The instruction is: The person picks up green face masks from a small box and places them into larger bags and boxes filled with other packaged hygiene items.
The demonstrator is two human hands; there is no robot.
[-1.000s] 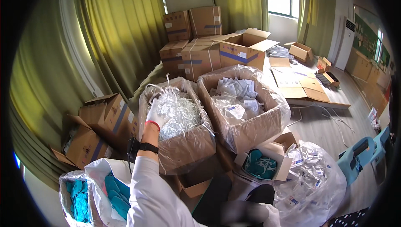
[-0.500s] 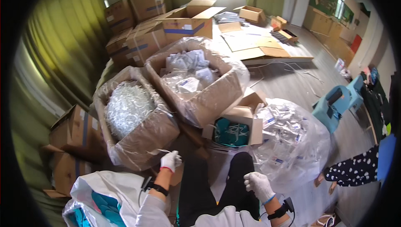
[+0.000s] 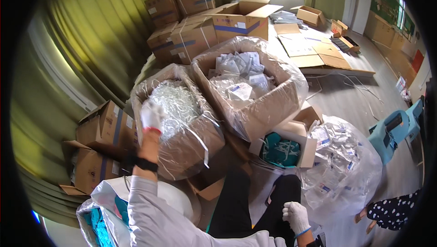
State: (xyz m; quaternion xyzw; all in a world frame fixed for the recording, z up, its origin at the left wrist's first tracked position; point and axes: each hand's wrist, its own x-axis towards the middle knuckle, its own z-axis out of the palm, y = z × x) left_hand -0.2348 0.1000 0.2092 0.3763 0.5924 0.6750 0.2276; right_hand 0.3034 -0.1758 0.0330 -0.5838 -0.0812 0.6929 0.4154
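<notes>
My left hand (image 3: 151,114), in a white glove with a red cuff, reaches over the left edge of a plastic-lined carton (image 3: 175,165). Beside it lies a heap of tangled white strips (image 3: 175,103). The fingers are blurred, and any hold is unclear. One loose white strip (image 3: 204,144) hangs over the carton's near side. Above my right knee is my right hand (image 3: 296,217), gloved with a blue cuff; its fingers are curled in and hide whatever may be inside. A small open box (image 3: 308,149) holding teal pieces with white cords (image 3: 279,149) stands beyond that knee.
A second lined carton (image 3: 246,113) contains clear packets. Right of the small box bulges a clear bag of packets (image 3: 339,160). A white sack (image 3: 173,199) with teal pieces sits by my left arm. Another person's dotted sleeve (image 3: 393,210) shows at right. Stacked cartons (image 3: 195,33) stand behind.
My left hand has moved up and left, from in front of the strip carton to over it. My right hand stays near my right knee. The view has swung left.
</notes>
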